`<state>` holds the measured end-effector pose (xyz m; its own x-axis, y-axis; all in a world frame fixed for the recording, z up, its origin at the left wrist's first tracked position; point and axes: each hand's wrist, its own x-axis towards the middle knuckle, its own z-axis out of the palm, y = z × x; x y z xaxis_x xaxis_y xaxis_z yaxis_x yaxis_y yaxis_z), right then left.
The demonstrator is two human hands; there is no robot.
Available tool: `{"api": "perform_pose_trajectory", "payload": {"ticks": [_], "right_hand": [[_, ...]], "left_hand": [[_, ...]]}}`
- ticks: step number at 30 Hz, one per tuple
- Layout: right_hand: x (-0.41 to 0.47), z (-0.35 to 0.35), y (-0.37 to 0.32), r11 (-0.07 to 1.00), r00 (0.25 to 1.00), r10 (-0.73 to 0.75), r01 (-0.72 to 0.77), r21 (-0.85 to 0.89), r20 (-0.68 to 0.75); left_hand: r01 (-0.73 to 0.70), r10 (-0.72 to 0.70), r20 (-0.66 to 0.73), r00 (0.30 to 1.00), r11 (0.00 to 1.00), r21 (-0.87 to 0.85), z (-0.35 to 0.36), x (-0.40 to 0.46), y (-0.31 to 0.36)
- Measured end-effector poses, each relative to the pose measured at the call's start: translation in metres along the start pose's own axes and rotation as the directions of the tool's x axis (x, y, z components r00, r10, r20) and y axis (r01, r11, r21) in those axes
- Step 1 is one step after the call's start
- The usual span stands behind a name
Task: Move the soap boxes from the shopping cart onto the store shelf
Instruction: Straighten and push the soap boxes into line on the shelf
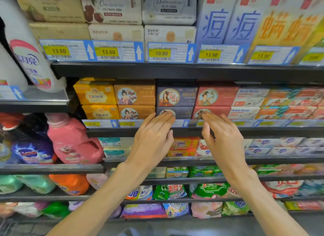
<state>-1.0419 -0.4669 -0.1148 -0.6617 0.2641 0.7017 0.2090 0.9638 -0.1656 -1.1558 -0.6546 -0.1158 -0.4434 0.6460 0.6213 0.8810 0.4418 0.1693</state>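
Soap boxes fill the middle store shelf (122, 132) in stacks of two: yellow (95, 93), orange (135, 94), dark grey-blue (176, 96) and red (215, 95). My left hand (154, 137) reaches forward with its fingers spread; the fingertips touch the front of the lower dark grey-blue soap box (182, 112). My right hand (222, 135) is also spread, and its fingertips rest on the front of the lower red soap box (217, 111). Neither hand holds anything. The shopping cart shows only as dark wire (10, 225) at the bottom left corner.
Goat Soap boxes (249, 97) and more soap stand to the right. Price tags (108, 51) line the shelf edges. A pink detergent bottle (70, 141) and a white bottle (29, 48) stand on the left. Bagged detergents (168, 192) fill the lower shelves.
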Motion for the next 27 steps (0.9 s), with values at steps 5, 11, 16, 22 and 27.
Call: {"api": "perform_pose_trajectory", "payload": {"ticks": [5,11,16,22,27], "right_hand": [[0.002,-0.003,0.004,0.999,1.0,-0.027,0.027,0.028,0.004],[0.001,-0.003,0.008,0.999,0.999,-0.044,0.044,0.025,0.014],[0.006,-0.01,-0.001,0.991,0.995,-0.093,0.097,0.093,-0.045],[0.049,-0.011,-0.025,0.97,0.971,-0.187,0.207,0.129,-0.149],[0.072,0.007,-0.027,0.985,0.982,-0.163,0.155,-0.079,-0.1]], "left_hand": [[0.032,-0.032,-0.056,0.998,0.999,0.002,-0.004,0.0,0.003],[0.052,-0.052,-0.083,0.995,0.999,-0.005,-0.001,-0.003,0.005],[0.066,-0.071,-0.142,0.987,0.997,-0.038,-0.009,-0.001,0.012],[0.039,-0.027,-0.284,0.958,0.999,0.037,-0.03,0.032,0.002],[0.064,-0.021,-0.24,0.971,0.983,0.171,-0.033,0.053,-0.018]]}}
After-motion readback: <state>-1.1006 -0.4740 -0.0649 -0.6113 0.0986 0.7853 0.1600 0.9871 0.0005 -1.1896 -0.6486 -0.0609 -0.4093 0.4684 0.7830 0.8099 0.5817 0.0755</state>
